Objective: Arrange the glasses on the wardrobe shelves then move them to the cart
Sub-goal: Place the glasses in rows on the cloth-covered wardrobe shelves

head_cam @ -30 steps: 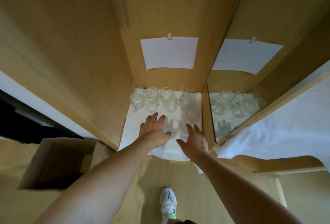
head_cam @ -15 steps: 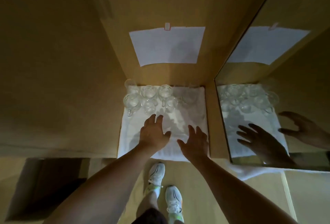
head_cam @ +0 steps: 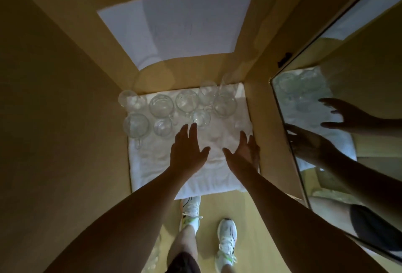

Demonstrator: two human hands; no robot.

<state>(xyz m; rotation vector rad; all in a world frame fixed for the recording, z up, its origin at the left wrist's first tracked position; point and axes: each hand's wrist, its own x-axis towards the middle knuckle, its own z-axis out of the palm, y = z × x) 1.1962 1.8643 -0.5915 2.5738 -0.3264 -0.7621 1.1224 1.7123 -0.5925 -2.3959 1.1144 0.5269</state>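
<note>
Wardrobe shelf (head_cam: 253, 107), cloth-lined: glasses (head_cam: 185, 100) cluster at 12 o'clock. Both hands, left (head_cam: 187, 152) and right (head_cam: 242, 153), released and flat-fingered, have reached closer, so arranging seems imminent.

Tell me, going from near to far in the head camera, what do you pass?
White sneakers → left hand and right hand over the white towel → glasses → paper sheet on the back wall.
</note>
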